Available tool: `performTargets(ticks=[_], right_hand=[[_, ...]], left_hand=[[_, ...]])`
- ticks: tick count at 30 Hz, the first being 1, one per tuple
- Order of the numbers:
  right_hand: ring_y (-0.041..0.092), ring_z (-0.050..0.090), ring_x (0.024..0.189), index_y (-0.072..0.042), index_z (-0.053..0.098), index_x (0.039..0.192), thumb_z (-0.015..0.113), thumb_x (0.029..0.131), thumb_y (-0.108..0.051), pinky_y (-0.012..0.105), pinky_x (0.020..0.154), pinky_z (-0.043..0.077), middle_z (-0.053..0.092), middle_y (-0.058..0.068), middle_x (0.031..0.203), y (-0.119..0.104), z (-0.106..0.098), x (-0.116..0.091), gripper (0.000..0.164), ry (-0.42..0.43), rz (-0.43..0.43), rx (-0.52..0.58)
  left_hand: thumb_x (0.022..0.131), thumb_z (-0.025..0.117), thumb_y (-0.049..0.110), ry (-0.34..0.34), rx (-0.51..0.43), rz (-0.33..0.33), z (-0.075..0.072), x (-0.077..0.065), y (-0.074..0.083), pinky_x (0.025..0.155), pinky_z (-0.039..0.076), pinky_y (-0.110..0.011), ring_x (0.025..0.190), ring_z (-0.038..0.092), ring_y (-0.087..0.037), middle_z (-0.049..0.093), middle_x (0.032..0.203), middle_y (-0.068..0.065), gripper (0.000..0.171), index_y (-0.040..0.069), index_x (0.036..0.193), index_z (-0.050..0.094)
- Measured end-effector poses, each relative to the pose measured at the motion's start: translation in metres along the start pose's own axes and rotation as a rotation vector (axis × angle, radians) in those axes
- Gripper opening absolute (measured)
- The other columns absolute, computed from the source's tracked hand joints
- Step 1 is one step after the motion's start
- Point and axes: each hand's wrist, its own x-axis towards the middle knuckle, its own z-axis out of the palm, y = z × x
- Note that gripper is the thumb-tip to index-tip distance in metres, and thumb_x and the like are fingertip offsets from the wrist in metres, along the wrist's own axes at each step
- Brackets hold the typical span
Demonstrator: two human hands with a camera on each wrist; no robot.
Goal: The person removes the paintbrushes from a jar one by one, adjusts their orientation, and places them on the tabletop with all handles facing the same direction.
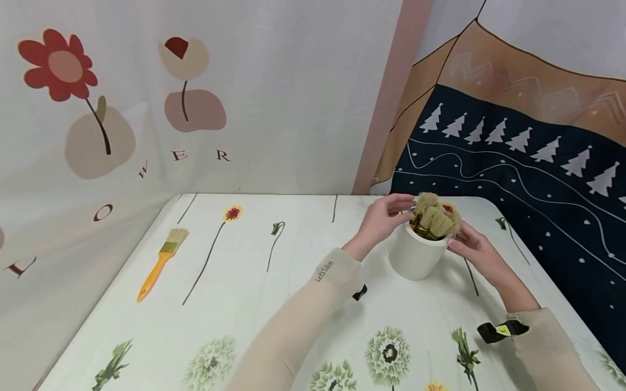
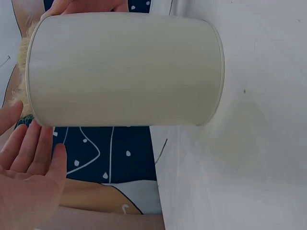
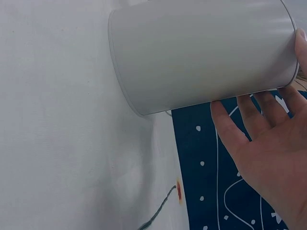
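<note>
A white cylindrical pot (image 1: 417,256) stands upright at the right part of the table, with several paintbrushes (image 1: 432,217) in it, bristles up. My left hand (image 1: 385,221) is at the pot's left rim, its fingers extended beside the bristles. In the left wrist view the left hand's fingers (image 2: 36,148) reach the rim, and the thumb is held apart from them. On the other side, my right hand (image 1: 476,251) touches the pot's wall near the rim. The right wrist view shows its fingers (image 3: 230,127) spread and fairly straight against the white wall. Brush handles are hidden inside the pot.
One paintbrush (image 1: 163,263) with an orange handle lies at the table's left. The white tablecloth (image 1: 293,315) carries printed flowers. Behind hangs a pale curtain (image 1: 293,98) with flower prints, and a dark blue cloth (image 1: 538,201) with tree prints borders the right side.
</note>
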Motion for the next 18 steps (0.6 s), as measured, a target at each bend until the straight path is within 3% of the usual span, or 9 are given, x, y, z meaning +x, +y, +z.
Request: performTargets(ticks=[8,13,18], right_hand=[[-0.018,0.048,0.118,-0.006,0.015,0.160,0.046,0.106,-0.012,0.006,0.091,0.049,0.039,-0.029,0.139,0.000,0.001,0.000,0.062,0.000,-0.004,0.001],[-0.019,0.047,0.119,-0.008,0.015,0.160,0.046,0.106,-0.012,0.006,0.091,0.049,0.036,-0.025,0.145,0.001,0.000,0.000,0.062,0.000,0.001,-0.010],[-0.018,0.047,0.119,-0.009,0.015,0.160,0.045,0.106,-0.012,0.006,0.091,0.048,0.037,-0.023,0.145,0.002,0.000,0.000,0.062,-0.001,0.004,-0.010]], left_hand=[[0.094,0.070,0.015,0.023,0.036,0.009,0.007,0.000,0.006,0.091,0.053,-0.015,0.115,0.067,-0.016,0.070,0.127,-0.004,0.039,0.014,0.132,0.062],[0.093,0.071,0.018,0.065,0.176,0.027,0.012,0.001,0.008,0.085,0.051,-0.014,0.110,0.068,-0.011,0.073,0.121,0.000,0.038,0.017,0.130,0.064],[0.092,0.072,0.021,0.105,0.288,0.023,0.017,0.001,0.012,0.090,0.052,-0.016,0.107,0.067,-0.006,0.074,0.115,0.004,0.034,0.019,0.126,0.066]])
